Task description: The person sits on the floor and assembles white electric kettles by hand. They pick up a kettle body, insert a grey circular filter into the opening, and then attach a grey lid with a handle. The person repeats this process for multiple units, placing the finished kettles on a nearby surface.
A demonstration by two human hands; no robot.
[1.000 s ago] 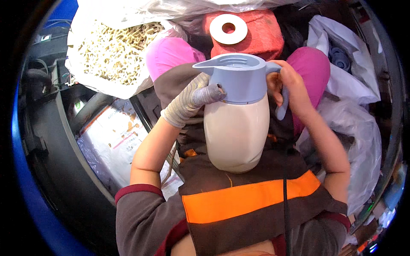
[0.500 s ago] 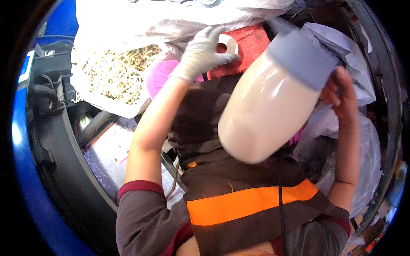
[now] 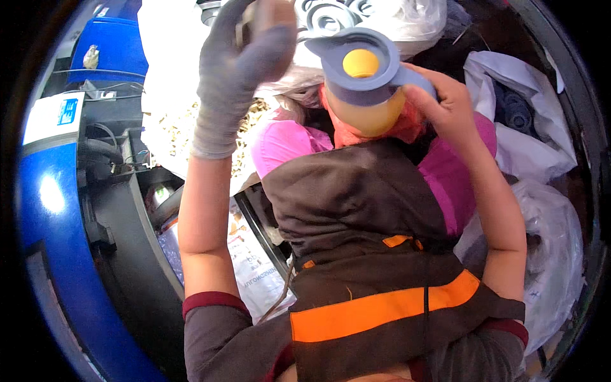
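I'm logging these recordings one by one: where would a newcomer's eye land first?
On the blue-grey jug with a round yellow mouth, top centre, in the bare right hand. Then the blurred left hand in a grey knitted glove, upper left, and the orange stripe across the dark brown apron below.

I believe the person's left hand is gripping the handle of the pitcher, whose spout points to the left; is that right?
Not quite: the head view shows the right hand gripping the handle of the pitcher, whose spout does point left.
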